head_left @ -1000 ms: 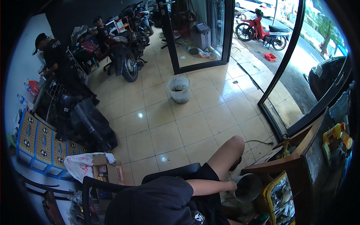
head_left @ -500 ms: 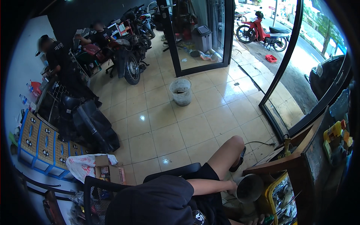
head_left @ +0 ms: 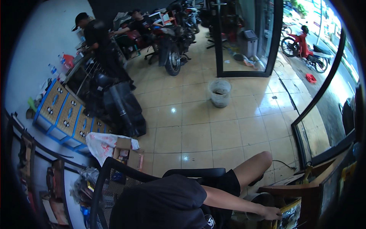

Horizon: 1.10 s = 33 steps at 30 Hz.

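My left arm stretches across my lap to the lower right. My left hand (head_left: 271,213) is at the near edge of a yellow-rimmed container (head_left: 289,206), its fingers bent together there. What they hold, if anything, is too small to make out. Shiny clear plastic packets show inside the container. Under my forearm stands a grey bucket (head_left: 262,198), partly covered by the arm. My right hand is out of the picture.
A wooden table (head_left: 293,189) rises beside the yellow container. A whitish bucket (head_left: 220,94) stands on the tiled floor. Behind my chair (head_left: 126,181) sit an open cardboard box (head_left: 124,144) and a drawer cabinet (head_left: 63,110). Two people work near motorcycles (head_left: 173,57) at the back.
My left hand has left the grey bucket's rim and moved to the yellow container. My right hand, earlier at the lower edge near something green, has gone from view. The view has turned left.
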### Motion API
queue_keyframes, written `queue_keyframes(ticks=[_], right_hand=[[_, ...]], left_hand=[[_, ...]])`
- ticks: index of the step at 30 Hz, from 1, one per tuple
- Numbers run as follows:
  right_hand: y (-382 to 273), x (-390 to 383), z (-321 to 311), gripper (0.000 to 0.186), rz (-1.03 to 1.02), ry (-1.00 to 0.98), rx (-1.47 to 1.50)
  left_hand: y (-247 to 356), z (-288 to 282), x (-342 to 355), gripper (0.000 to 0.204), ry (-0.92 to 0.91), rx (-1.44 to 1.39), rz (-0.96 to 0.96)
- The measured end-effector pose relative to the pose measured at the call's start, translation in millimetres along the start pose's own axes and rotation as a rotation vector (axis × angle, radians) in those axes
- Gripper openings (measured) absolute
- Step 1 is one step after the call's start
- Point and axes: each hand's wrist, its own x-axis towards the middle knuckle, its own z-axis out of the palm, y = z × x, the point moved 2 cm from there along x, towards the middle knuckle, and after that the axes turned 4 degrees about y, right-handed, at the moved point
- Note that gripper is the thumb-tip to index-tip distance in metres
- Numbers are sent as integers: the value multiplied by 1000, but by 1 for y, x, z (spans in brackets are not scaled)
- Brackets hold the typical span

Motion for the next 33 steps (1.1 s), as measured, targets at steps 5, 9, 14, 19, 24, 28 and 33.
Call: queue_keyframes(ticks=[5, 9, 14, 19, 24, 28, 33], right_hand=[[-19, -5, 27, 35, 63, -79, 76], [-39, -18, 38, 35, 113, -65, 154], [-56, -33, 48, 36, 189, -54, 268], [-25, -16, 1, 39, 494, -245, 816], [-14, -16, 10, 50, 545, -913, 1445], [-28, -30, 5, 40, 478, -239, 955], [-57, -33, 23, 38, 386, 202, 225]], left_hand=[[56, 31, 11, 36, 71, -158, 157], [76, 34, -4, 53, 82, 142, 201], [55, 43, 12, 48, 137, 267, 273], [48, 48, 19, 47, 75, 215, 293], [71, 61, -1, 30, -38, -173, 96], [95, 24, -19, 22, -88, -328, 97], [99, 21, -15, 23, -175, -491, -90]])
